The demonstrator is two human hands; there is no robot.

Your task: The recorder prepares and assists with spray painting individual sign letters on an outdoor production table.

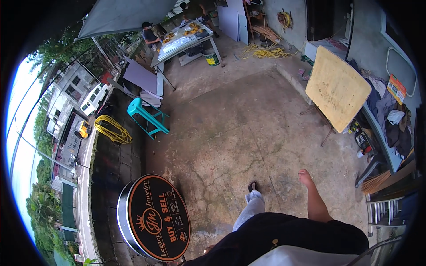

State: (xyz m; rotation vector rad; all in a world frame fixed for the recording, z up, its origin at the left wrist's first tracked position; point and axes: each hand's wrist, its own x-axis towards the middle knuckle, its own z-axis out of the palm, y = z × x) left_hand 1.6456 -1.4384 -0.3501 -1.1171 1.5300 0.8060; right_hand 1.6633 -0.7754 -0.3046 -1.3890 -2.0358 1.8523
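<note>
My right hand (305,176) hangs out over the concrete floor at the end of my bare forearm. Its fingers are curled in, and nothing shows in them. Of my left hand (208,249), only a sliver shows beside my dark shirt, near the round sign; its fingers are hidden. The round sign (155,217), black with orange lettering and a white side, stands at the lower left by the wall. One foot in a dark sandal (252,186) is forward on the floor, below a light trouser leg.
A teal stool (148,119) and a yellow coiled hose (113,129) are at left. Two people work at a white table (184,41) far off. A tilted wooden board (338,88) and a bench piled with clothes (388,137) stand at right. Yellow cable (270,52) lies behind.
</note>
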